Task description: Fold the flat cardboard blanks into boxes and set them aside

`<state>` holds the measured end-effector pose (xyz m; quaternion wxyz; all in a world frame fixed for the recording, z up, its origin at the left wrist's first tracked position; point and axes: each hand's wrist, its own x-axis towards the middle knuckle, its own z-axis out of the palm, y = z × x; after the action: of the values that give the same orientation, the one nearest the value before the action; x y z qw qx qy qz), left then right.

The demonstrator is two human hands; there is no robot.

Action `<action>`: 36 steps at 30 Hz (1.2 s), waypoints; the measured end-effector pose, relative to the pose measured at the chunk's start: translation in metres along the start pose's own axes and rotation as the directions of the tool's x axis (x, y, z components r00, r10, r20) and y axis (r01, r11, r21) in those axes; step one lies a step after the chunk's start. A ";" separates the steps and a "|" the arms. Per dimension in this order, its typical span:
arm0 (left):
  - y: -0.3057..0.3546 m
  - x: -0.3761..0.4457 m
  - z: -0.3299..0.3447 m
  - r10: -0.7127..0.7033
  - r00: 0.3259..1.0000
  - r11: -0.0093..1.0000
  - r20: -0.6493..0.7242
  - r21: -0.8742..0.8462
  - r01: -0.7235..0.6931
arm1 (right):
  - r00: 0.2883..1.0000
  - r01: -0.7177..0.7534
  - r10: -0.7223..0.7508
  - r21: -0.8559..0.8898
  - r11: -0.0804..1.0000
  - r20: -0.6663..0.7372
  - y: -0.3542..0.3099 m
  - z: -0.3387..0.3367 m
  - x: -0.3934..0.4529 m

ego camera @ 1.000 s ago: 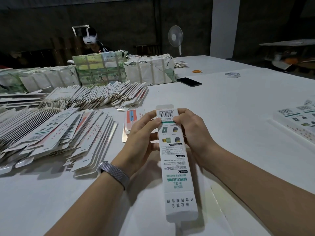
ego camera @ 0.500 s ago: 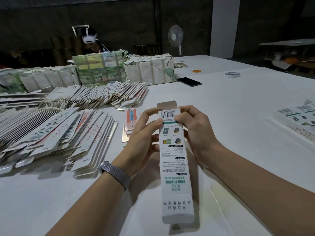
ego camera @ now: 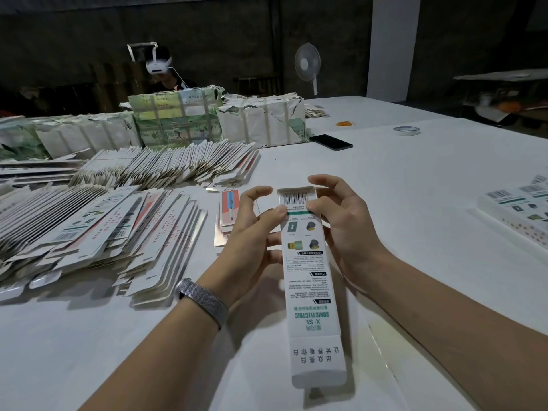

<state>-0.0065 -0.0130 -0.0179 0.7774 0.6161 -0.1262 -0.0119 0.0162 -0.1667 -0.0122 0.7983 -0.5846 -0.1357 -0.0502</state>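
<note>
A long white box (ego camera: 310,287) with green print and a barcode is held above the table, its length running away from me. My left hand (ego camera: 252,235) grips its left side near the far end, thumb pressed on the top face. My right hand (ego camera: 344,221) holds the right side, thumb on the green stripe, index finger curled over the far end. The far end flap is folded in and the end looks hollow. Flat blanks (ego camera: 89,229) lie fanned in rows on the left. Finished boxes (ego camera: 522,209) lie at the right edge.
Taped bundles of blanks (ego camera: 264,120) stand at the back. A black phone (ego camera: 330,141), a tape roll (ego camera: 406,130) and rubber bands (ego camera: 345,124) lie on the white table (ego camera: 415,179). A few blanks (ego camera: 228,215) lie just left of my hands. A person with a headset (ego camera: 160,65) sits behind the bundles.
The far end flap, upright before, is now bent down into the box end. My fingers have shifted toward that end; the box has stayed about where it was.
</note>
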 end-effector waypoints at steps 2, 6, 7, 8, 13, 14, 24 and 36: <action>0.000 0.000 0.000 0.010 1.000 1.000 0.010 0.014 -0.010 | 1.000 -0.011 0.011 0.004 1.000 0.003 0.000 0.000 -0.001; 0.001 0.000 0.001 0.019 1.000 1.000 0.003 0.016 -0.019 | 1.000 -0.001 0.001 -0.004 1.000 0.016 -0.001 0.000 -0.001; 0.001 0.000 0.001 0.024 1.000 1.000 0.005 0.020 -0.024 | 1.000 -0.003 0.003 0.000 1.000 0.020 -0.002 0.000 -0.001; 0.002 0.000 0.001 0.027 1.000 0.999 0.011 0.023 -0.027 | 1.000 -0.009 0.009 0.006 1.000 0.024 -0.002 0.000 -0.001; 0.002 0.000 0.001 0.019 1.000 1.000 0.009 0.019 -0.019 | 0.999 -0.020 0.020 -0.005 1.000 0.035 -0.004 0.003 -0.003; 0.002 0.000 0.001 0.016 1.000 1.000 0.010 0.015 -0.016 | 0.999 -0.018 0.019 -0.007 1.000 0.040 -0.004 0.004 -0.003; 0.002 0.003 -0.002 0.027 1.000 1.000 0.012 0.007 -0.027 | 0.995 0.004 0.003 -0.076 0.997 0.097 -0.003 0.007 -0.006; -0.006 0.009 -0.003 0.040 0.998 0.999 -0.038 0.031 -0.039 | 0.991 0.058 -0.039 -0.152 0.987 0.126 -0.002 0.009 -0.011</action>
<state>0.0040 -0.0135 -0.0221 0.7703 0.6254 -0.1234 0.0171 0.0035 -0.1601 -0.0110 0.7390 -0.6436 -0.1943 -0.0441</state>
